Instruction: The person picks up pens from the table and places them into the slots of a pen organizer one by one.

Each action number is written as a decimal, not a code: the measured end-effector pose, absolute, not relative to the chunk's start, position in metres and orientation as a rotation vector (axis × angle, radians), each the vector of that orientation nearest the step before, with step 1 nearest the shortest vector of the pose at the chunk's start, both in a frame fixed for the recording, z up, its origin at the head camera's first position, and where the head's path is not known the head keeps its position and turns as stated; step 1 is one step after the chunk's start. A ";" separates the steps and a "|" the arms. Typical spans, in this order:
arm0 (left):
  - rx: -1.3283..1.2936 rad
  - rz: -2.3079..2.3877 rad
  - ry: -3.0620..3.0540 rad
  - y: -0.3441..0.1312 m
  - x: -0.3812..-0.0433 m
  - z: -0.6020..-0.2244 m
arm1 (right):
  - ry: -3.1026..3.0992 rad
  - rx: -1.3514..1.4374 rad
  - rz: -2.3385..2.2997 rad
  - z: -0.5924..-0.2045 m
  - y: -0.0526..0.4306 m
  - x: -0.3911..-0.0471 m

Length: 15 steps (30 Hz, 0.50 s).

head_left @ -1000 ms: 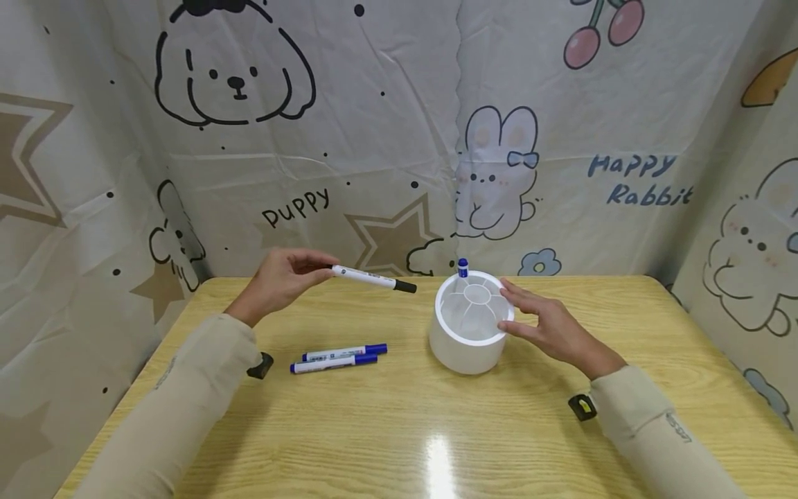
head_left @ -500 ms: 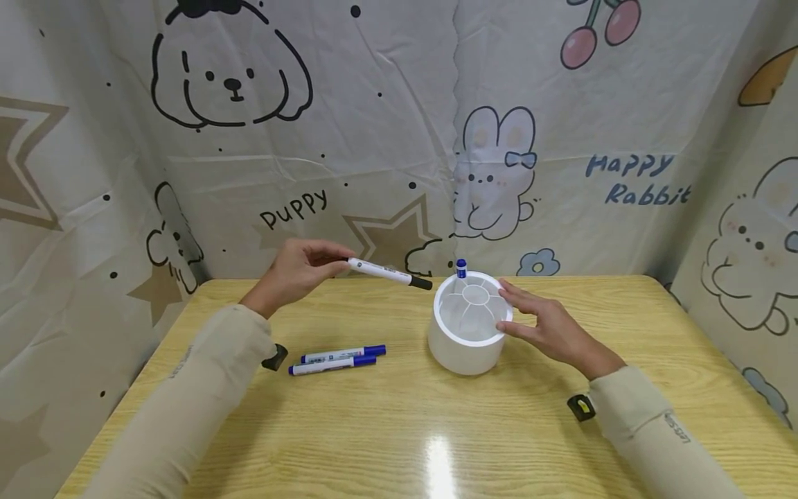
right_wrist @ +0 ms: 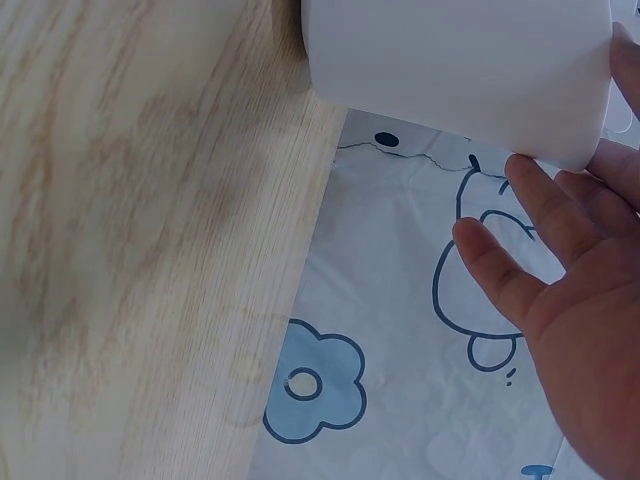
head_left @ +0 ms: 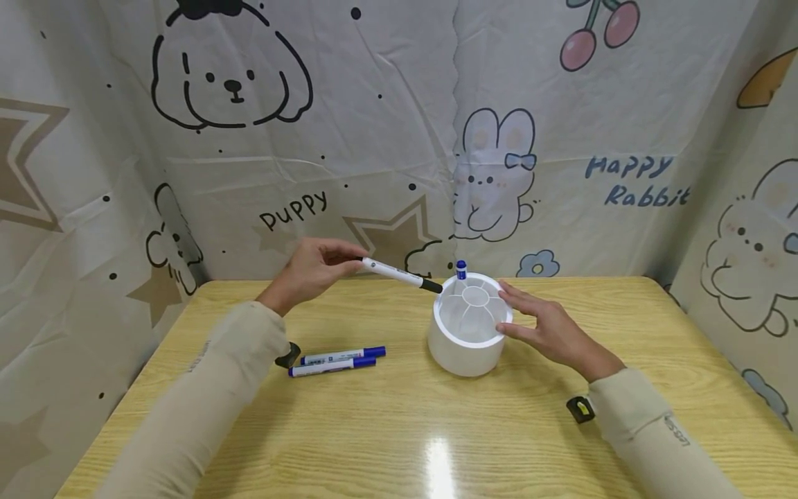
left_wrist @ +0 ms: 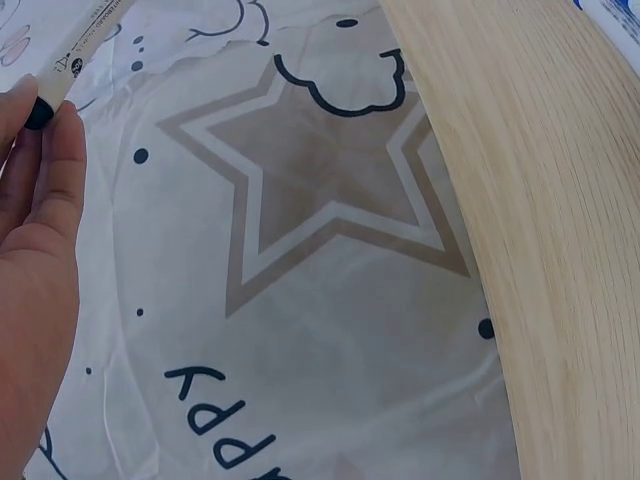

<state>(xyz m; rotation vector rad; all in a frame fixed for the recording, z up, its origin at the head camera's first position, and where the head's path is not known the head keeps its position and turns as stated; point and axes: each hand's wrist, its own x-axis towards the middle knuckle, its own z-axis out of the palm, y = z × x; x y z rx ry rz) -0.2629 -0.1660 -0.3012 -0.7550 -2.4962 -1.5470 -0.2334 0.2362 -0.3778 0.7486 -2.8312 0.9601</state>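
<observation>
My left hand pinches the rear end of a white whiteboard marker with a black cap. The marker slants down to the right, its cap at the left rim of a round white pen holder. In the left wrist view, thumb and fingers pinch the marker's dark end. My right hand rests on the holder's right rim, thumb and fingers spread and fairly straight; the right wrist view shows fingertips against its side. A blue-ended marker stands in a rear compartment.
Two blue-capped markers lie side by side on the wooden table, left of the holder. A printed cloth hangs behind the table and along both sides. Dark wrist-camera parts sit below the cuffs.
My left hand has moved right with the black-capped marker, bringing its cap from left of the pen holder to the rim. My right hand and the holder have stayed in place.
</observation>
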 end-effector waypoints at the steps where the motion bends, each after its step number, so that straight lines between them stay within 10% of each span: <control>1: -0.766 -1.545 -2.489 -0.164 -0.264 -0.302 | -2.833 0.748 0.959 -0.378 0.236 -0.233; 15: -0.829 -1.570 -2.466 -0.145 -0.270 -0.301 | -2.822 0.760 0.943 -0.379 0.236 -0.234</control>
